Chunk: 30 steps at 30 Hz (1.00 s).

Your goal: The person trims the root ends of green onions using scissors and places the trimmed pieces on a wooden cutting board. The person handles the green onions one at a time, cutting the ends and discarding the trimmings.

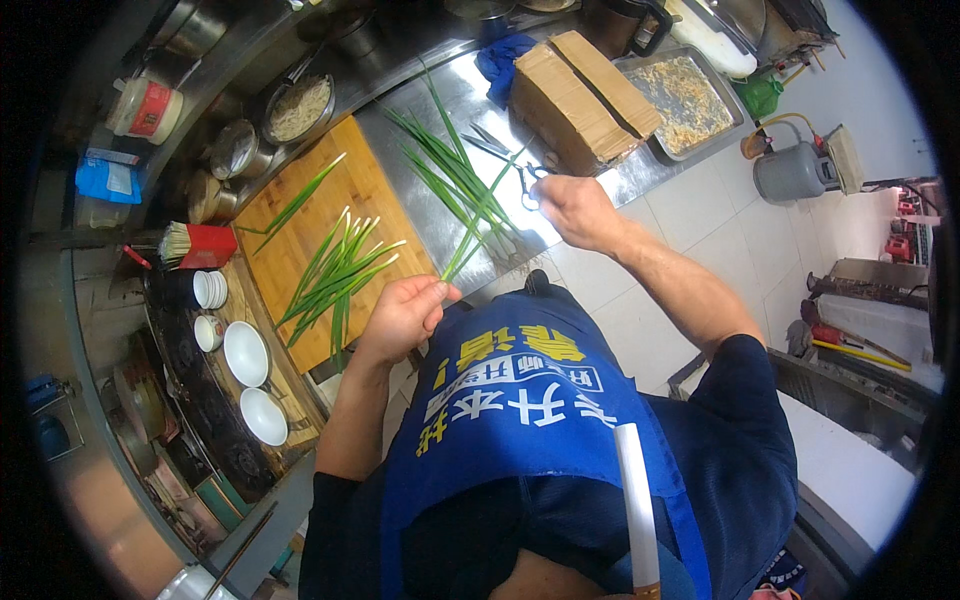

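Observation:
Between thumb and fingers, my left hand [409, 311] pinches the lower end of a green onion [480, 217], its leaves pointing up and right. My right hand [574, 206] is closed around something near the handles of metal scissors [491, 144]; whether it grips the handles is partly hidden. The scissors' blades are apart, over the steel counter [405, 90]. Loose green onions with roots [450, 176] lie on the steel between my hands. To the left, a wooden cutting board [375, 184] bears a pile of green onions with white ends [322, 277] and a few separate stalks [300, 196].
A cardboard box [562, 105] stands behind my right hand, beside a metal tray of shredded food [690, 101]. Bowls of food [300, 109] line the board's far side. White bowls [246, 352] and a red box of skewers [206, 245] stand at the left.

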Available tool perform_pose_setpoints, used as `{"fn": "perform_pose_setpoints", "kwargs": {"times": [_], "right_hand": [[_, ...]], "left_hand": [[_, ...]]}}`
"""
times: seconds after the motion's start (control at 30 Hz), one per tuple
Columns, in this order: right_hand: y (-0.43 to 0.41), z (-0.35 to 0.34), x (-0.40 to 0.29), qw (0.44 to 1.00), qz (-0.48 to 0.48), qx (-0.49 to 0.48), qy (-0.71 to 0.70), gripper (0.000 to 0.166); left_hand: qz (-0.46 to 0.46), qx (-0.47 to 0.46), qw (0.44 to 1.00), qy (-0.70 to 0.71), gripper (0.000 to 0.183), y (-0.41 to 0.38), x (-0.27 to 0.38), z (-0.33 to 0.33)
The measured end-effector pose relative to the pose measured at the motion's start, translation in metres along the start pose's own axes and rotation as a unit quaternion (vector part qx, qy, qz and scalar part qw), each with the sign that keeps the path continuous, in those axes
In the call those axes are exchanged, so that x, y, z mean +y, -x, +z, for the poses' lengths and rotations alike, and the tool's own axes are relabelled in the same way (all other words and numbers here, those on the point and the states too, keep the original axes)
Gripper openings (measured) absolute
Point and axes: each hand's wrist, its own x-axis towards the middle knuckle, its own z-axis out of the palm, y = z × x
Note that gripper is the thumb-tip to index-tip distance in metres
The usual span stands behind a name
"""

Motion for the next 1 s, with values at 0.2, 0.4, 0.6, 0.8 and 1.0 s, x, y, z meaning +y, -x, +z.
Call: {"fn": "perform_pose_setpoints", "kwargs": {"times": [0.2, 0.4, 0.6, 0.8, 1.0], "right_hand": [[-0.010, -0.008, 0.003, 0.810, 0.384, 0.069, -0.439, 0.013], [-0.014, -0.012, 0.004, 0.757, 0.400, 0.083, -0.511, 0.012], [-0.011, -0.015, 0.011, 0.923, 0.258, -0.004, -0.287, 0.028], [-0.024, -0.013, -0.017, 0.958, 0.054, -0.283, 0.008, 0.026], [-0.019, -0.017, -0.002, 0.947, 0.040, -0.316, -0.046, 0.018]], "left_hand": [[0.007, 0.002, 0.998, -0.060, 0.025, -0.002, 0.000, -0.002], [0.063, 0.038, 0.978, -0.193, 0.027, -0.003, 0.000, 0.000], [0.058, 0.049, 0.952, -0.296, 0.028, 0.011, 0.019, 0.004], [0.093, 0.042, 0.938, -0.331, 0.029, 0.023, 0.027, 0.011], [0.058, 0.031, 0.928, -0.367, 0.029, 0.033, 0.018, -0.007]]}}
